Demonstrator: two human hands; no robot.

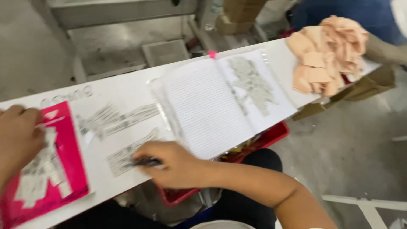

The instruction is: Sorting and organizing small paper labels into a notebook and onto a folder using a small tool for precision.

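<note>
My right hand (176, 163) is clenched around a dark pen (146, 161), its tip on the printed paper strips (123, 157) on the white table (127, 91), while my left hand (19, 135) pinches the pink packet (63, 169), so I judge marking is underway and steadiness matters next.

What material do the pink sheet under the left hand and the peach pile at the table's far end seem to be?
The pink sheet looks like glossy plastic film or coated paper: it shines a little and lies flat; the blur leaves this open. The peach pile looks like soft matte fabric pieces, as it folds and crumples loosely. The left hand rests on the sheet.
</note>
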